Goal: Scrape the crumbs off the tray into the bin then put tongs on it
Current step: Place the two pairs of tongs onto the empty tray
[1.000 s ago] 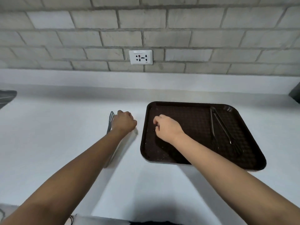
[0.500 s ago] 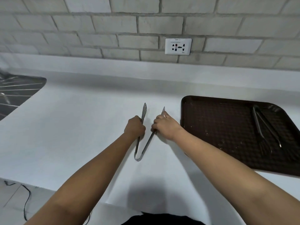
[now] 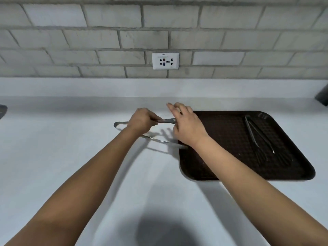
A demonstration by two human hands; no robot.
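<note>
The left hand (image 3: 142,120) is closed around one arm of the silver tongs (image 3: 160,140), held above the counter (image 3: 71,157) beside the tray (image 3: 221,132). The right hand (image 3: 188,126) hovers with fingers spread, holding nothing, over the tray's left edge beside the tongs' tip.

Clearance: tray partly occupied, counter open to the left

Dark tongs (image 3: 257,137) take up the right part of the brown tray (image 3: 230,171); its middle is bare. Silver tongs (image 3: 159,140), gripped by the left hand (image 3: 142,121), span the tray's left edge beside the right hand (image 3: 188,126). The white counter (image 3: 62,148) lies open leftward.
</note>
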